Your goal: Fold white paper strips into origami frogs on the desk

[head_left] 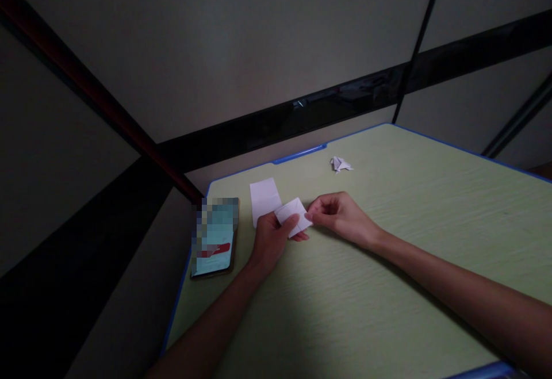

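A small folded white paper is held just above the pale green table. My left hand grips its left side, thumb on top. Its right edge is pinched between the fingertips of my right hand. A flat white paper rectangle lies on the table just behind my left hand. Farther back rests a small folded white paper figure.
A phone with a lit screen lies at the table's left edge. The table has a blue rim. Beyond it are a dark floor and grey walls with black and dark red bars.
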Available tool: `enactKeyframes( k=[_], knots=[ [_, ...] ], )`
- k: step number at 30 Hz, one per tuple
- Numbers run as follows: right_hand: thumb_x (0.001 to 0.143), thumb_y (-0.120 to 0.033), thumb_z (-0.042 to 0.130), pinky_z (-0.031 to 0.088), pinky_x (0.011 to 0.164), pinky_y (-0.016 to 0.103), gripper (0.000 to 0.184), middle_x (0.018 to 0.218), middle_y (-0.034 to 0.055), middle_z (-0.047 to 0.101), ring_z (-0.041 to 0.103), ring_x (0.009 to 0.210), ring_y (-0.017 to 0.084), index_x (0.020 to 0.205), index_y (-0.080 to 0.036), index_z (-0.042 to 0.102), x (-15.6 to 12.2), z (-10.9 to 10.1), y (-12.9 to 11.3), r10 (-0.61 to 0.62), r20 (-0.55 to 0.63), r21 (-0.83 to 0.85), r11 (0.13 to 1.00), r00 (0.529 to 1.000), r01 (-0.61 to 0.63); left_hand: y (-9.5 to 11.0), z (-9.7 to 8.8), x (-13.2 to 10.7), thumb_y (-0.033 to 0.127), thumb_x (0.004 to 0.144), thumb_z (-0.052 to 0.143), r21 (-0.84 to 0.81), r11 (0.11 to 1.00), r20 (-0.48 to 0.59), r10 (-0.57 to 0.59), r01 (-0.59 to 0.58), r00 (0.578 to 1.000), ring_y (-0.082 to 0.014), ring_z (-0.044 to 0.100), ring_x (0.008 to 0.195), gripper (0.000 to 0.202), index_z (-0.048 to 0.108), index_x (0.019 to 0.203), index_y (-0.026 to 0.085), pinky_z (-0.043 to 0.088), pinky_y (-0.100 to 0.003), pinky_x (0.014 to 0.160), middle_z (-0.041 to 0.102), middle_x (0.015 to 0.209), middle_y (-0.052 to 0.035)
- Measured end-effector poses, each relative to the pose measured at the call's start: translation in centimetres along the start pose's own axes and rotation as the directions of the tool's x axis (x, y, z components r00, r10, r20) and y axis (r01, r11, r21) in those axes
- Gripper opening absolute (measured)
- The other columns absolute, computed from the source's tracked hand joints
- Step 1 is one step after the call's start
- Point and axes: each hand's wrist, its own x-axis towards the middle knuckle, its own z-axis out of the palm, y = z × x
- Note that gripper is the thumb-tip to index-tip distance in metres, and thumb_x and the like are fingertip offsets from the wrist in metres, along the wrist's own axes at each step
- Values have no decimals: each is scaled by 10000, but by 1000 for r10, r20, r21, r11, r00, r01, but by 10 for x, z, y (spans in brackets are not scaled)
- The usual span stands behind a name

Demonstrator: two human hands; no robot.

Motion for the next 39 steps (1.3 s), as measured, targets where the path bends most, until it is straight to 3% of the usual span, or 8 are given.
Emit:
enactKeyframes(
  k=[4, 10, 20, 24, 29, 34, 39],
  knots=[
    [608, -201, 582, 259, 437, 197, 126, 496, -47, 441, 361, 442, 48, 600, -125, 481, 1, 1, 0, 5, 9, 56, 998, 1000, -5, 2, -1, -1, 227, 665, 556, 20, 1000, 9, 19, -19, 1000, -103, 541, 411, 188, 600, 539, 95, 421, -192, 447, 606, 448, -24],
    [664, -272, 534, 252, 451, 204, 168, 492, -46, 424, 370, 456, 59, 613, -134, 454, 2, 2, 3, -38, 140, 108, 994, 989, 23, 1, 1, -1, 238, 645, 560, 25, 999, 23, 28, -29, 999, -107, 540, 408, 178, 584, 535, 100, 418, -197, 442, 598, 436, -13],
    [654, -312, 538, 210, 448, 209, 224, 479, -59, 366, 308, 453, 59, 556, -146, 423, 4, 0, 9, -55, 119, 76, 996, 991, 46, 0, 2, -1, 250, 622, 571, 0, 1000, 39, 3, -3, 999, -108, 535, 410, 162, 585, 563, 99, 420, -200, 443, 590, 432, -12],
    [718, -308, 493, 221, 447, 204, 225, 507, -48, 393, 325, 465, 60, 584, -138, 434, 2, 1, 6, -87, 200, 38, 996, 976, 81, 0, 2, -1, 255, 622, 575, -37, 999, 51, 21, -19, 998, -101, 526, 407, 170, 585, 564, 96, 412, -196, 438, 581, 435, -6],
    [733, -325, 507, 259, 464, 201, 236, 599, -10, 478, 357, 509, 65, 699, -93, 537, -1, 2, 5, -156, 351, -7, 986, 923, 169, -1, 1, -1, 247, 588, 601, -87, 996, 83, 17, -9, 996, -98, 501, 394, 166, 575, 523, 96, 405, -207, 433, 562, 430, 4],
    [705, -340, 540, 269, 458, 195, 264, 594, -15, 473, 359, 504, 61, 736, -79, 555, 0, 1, 8, -137, 346, -18, 988, 928, 152, -7, -2, 2, 244, 595, 608, -132, 991, 55, 42, -34, 998, -85, 481, 424, 151, 589, 551, 101, 373, -193, 439, 553, 440, 16],
    [687, -372, 549, 234, 430, 190, 281, 513, -40, 423, 325, 459, 50, 618, -103, 507, 2, -1, 5, -103, 257, 11, 995, 961, 104, -12, -3, 5, 256, 632, 589, -247, 969, 83, 40, -18, 996, -99, 508, 474, 153, 611, 612, 106, 403, -216, 490, 577, 493, 1]
  ],
)
